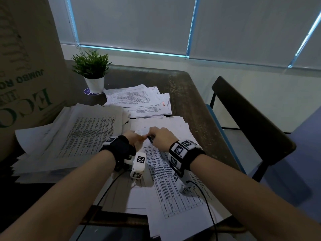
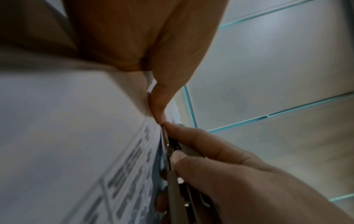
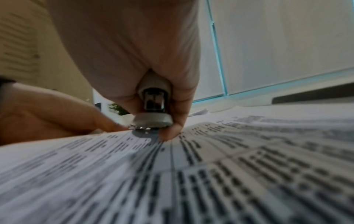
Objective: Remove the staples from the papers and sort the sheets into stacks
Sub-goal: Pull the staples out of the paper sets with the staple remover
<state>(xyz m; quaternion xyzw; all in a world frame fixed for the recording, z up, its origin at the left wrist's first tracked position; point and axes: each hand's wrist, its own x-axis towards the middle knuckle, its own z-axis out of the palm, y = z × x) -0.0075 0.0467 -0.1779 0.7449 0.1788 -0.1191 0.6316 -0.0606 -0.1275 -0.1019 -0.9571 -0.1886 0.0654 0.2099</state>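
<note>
White printed sheets cover the near half of the dark table (image 1: 191, 94) in the head view. The right hand (image 1: 160, 137) is curled round a small staple remover (image 1: 150, 138), of which only a dark tip shows between the knuckles. The left hand (image 1: 132, 137) meets it at the far corner of the stapled papers (image 1: 166, 173); its fingertips are hidden behind the wrist strap, so the hold cannot be read here. A loose pile of sheets (image 1: 83, 134) lies to the left, another stack of sheets (image 1: 137, 100) further back beside a potted plant (image 1: 92, 70), and a cardboard box (image 1: 26, 66) is cut off at the left edge.

From the left wrist, the left hand (image 2: 153, 60) pinches the papers (image 2: 76, 136) at their edge — print blurred, unreadable. The right hand (image 2: 239, 174) grips the staple remover (image 2: 175, 178), mostly buried under its fingers (image 2: 201, 141).

From the right wrist, the right hand (image 3: 134, 53) squeezes the staple remover (image 3: 154, 103) down onto the papers (image 3: 191, 174); the staple itself is too small to make out. The left hand (image 3: 47, 112) presses a fingertip just beside the tool — the rest is cut off.
</note>
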